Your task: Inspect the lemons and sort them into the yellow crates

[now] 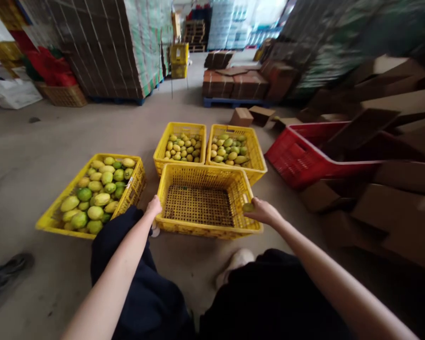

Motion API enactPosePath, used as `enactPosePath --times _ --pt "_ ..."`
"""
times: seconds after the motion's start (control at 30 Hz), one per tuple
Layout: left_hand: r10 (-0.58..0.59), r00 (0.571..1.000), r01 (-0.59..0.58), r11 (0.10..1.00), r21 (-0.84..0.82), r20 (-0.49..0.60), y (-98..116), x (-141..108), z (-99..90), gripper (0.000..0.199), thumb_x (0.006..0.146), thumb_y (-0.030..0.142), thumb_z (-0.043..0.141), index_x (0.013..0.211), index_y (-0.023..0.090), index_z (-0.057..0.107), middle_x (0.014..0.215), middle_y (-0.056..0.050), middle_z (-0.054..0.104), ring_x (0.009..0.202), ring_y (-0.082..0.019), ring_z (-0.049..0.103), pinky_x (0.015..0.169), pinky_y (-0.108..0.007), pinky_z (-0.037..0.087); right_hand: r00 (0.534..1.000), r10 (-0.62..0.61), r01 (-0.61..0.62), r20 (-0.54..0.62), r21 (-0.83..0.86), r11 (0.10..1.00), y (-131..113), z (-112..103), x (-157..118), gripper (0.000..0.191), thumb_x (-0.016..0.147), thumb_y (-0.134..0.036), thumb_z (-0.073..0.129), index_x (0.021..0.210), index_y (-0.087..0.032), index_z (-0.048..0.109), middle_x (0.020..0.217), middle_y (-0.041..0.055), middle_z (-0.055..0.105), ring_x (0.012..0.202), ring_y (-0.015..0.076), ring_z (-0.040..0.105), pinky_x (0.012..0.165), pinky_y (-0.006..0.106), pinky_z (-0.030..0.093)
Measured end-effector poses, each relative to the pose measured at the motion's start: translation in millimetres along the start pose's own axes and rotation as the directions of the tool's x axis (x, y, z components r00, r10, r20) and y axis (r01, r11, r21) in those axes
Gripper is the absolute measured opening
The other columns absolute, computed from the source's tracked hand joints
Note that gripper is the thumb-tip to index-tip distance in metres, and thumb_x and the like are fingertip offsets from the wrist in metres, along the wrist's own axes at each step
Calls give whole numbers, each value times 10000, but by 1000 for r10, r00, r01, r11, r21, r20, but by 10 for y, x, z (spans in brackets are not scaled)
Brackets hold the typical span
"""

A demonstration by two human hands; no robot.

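Landmark: the near crate, yellow plastic, on the floor between the two hands, right in front of the wearer's feet; its slotted bottom shows.

Far left of the near crate, a dark shoe of another person, blurred; farther back on that side, a white bag and a wicker basket with something red on top; just left of the near crate, the left crate, yellow too, set at a slant and heaped with green and yellow fruit; well behind it, a tall wrapped stack of boxes.

Left hand: clenched on the near crate's left rim; below it the wearer's leg in dark blue, bent knee beside the left crate.

Directly behind the near crate, two more yellow crates side by side: the back left crate holds small yellowish fruit, the back right crate holds greener ones; well behind these, flat cardboard on a blue pallet.

Right hand: at the near crate's right rim, closed round what looks like a yellow-green fruit; whether the fingers also hook the rim, I cannot tell.

Right of the near crate, beyond the hand, a red crate with cardboard in it; farther right, a jumbled pile of cartons.
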State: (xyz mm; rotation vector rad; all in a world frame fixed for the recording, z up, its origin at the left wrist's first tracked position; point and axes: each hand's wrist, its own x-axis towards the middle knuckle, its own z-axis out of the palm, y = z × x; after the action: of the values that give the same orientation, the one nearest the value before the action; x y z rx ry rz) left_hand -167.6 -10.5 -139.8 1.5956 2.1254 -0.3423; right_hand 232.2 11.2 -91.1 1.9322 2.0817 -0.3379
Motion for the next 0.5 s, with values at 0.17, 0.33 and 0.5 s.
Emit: enactPosePath --times 0.17,0.33,0.5 --pt "97 994 -98 995 -12 -44 112 -84 58 391 799 82 542 1185 97 489 1190 -215 653 1128 -262 635 857 -287 473 999 -11 10 51 17 1000 21 249 23 319 754 -417 681 950 -169 636 980 117 721 930 243 689 723 279 482" --pt "231 973 -231 973 -20 -12 540 -224 222 387 804 105 544 1188 140 513 1188 -159 666 1123 -259 638 902 -315 491 993 -8 4 117 33 999 320 348 23 311 671 -332 732 929 -166 679 964 124 729 950 286 695 745 321 501" --pt "339 940 -337 940 -50 33 1350 -292 375 425 849 126 495 1272 96 465 1209 -187 658 1134 -242 640 922 -286 492 995 26 -35 98 82 996 639 301 -54 385 690 -352 691 1005 -131 682 1023 185 727 1000 343 693 757 341 511"
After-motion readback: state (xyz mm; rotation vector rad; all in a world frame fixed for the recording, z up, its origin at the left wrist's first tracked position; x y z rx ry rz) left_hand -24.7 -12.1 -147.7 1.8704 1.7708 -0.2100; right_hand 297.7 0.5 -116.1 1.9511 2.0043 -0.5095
